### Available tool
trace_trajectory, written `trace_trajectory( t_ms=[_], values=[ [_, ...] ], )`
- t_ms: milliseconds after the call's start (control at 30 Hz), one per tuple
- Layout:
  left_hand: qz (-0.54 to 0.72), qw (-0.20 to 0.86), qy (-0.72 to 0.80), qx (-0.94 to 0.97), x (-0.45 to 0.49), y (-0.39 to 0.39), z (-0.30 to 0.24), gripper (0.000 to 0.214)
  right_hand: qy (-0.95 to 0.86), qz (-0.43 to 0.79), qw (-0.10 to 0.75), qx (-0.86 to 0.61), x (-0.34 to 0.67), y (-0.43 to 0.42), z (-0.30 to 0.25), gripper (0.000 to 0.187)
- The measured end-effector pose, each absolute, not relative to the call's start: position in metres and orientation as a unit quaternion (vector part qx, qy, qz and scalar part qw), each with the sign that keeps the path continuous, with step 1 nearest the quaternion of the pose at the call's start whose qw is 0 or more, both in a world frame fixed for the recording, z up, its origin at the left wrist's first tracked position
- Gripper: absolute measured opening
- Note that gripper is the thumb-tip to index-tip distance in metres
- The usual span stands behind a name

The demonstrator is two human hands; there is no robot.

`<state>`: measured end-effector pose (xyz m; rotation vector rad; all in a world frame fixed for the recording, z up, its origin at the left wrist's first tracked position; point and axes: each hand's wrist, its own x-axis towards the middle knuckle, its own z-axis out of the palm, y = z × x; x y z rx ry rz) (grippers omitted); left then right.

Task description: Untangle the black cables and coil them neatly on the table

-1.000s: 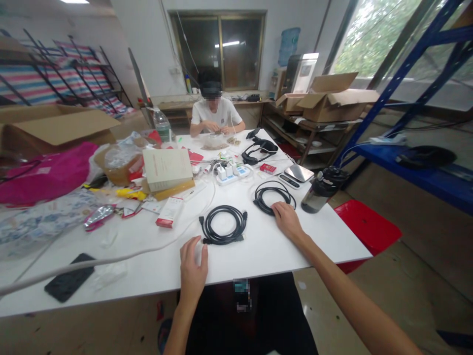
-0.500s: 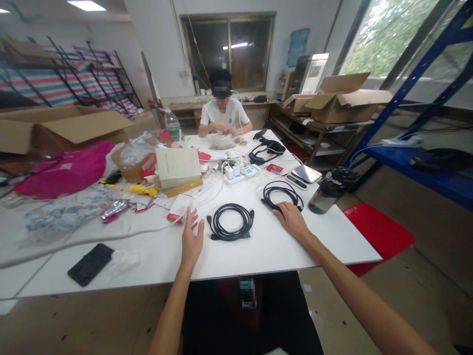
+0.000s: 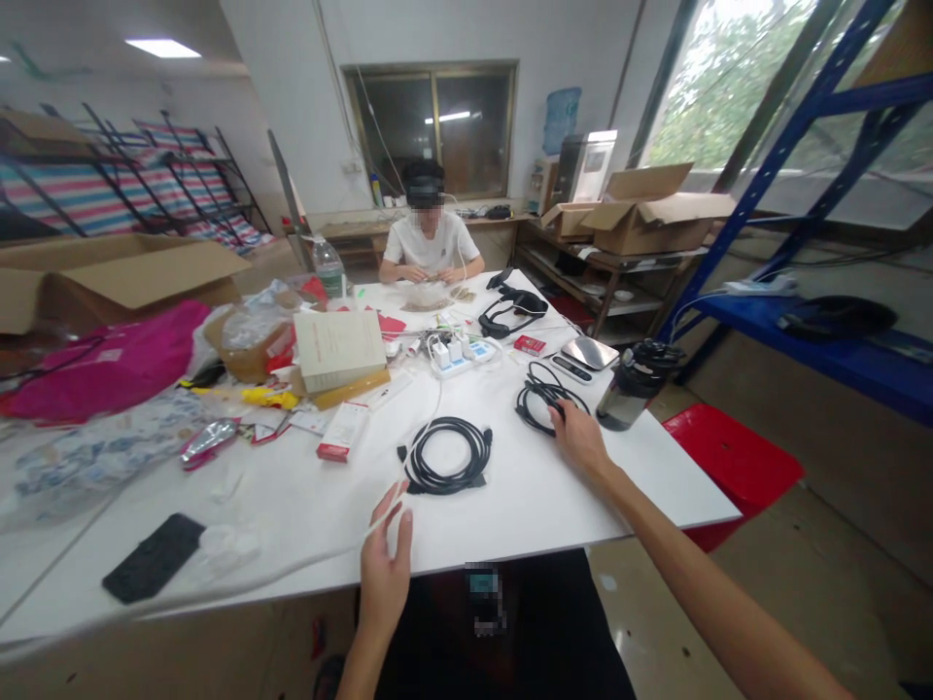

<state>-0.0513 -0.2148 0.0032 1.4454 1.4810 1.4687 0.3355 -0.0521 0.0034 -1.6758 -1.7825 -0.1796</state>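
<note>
My right hand (image 3: 579,439) reaches over the white table (image 3: 641,467), its fingers curled onto the near edge of a small black cable coil (image 3: 537,399), which looks squeezed out of round. My left hand (image 3: 386,569) is raised at the table's near edge with fingers stretched upward. Its fingertips touch a long white cable (image 3: 306,559) that runs along the table front. A larger black cable coil (image 3: 446,455) lies flat between the two hands, untouched.
A dark bottle (image 3: 633,384) stands right of my right hand. A white power strip (image 3: 459,362), book (image 3: 339,345), small red-and-white box (image 3: 339,430), scale (image 3: 590,352) and headset (image 3: 510,306) lie beyond. A black phone (image 3: 153,556) lies left. A person (image 3: 430,243) sits opposite. A red stool (image 3: 733,457) stands right.
My left hand drew back from beside the large coil to the table's near edge, by the white cable. My right hand's fingers closed on the small coil, which bunched up.
</note>
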Motion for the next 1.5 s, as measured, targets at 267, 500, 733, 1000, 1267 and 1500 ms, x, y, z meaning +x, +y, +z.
trace_trajectory(
  t_ms=[267, 500, 733, 1000, 1267, 1500],
  values=[
    [0.559, 0.399, 0.612, 0.391, -0.022, -0.318, 0.008, 0.045, -0.549, -0.053, 0.516, -0.655, 0.341, -0.065, 0.123, 0.056],
    [0.544, 0.581, 0.520, 0.308, 0.023, -0.327, 0.044, 0.043, -0.539, 0.172, 0.561, -0.603, 0.274, -0.189, 0.129, 0.041],
    [0.540, 0.688, 0.409, 0.261, 0.062, -0.299, 0.088, 0.060, -0.553, 0.435, 0.470, -0.532, 0.206, -0.314, 0.060, 0.037],
    [0.523, 0.754, 0.357, 0.172, 0.054, -0.295, 0.088, 0.062, -0.572, 0.380, 0.485, -0.542, 0.227, -0.339, 0.065, 0.034],
    [0.527, 0.734, 0.404, 0.139, -0.007, -0.282, 0.074, 0.049, -0.369, 0.310, 0.676, -0.558, 0.340, -0.309, 0.110, 0.035],
    [0.545, 0.701, 0.448, 0.106, -0.034, -0.272, 0.067, 0.049, -0.305, 0.182, 0.752, -0.555, 0.368, -0.306, 0.156, 0.021]
  ],
)
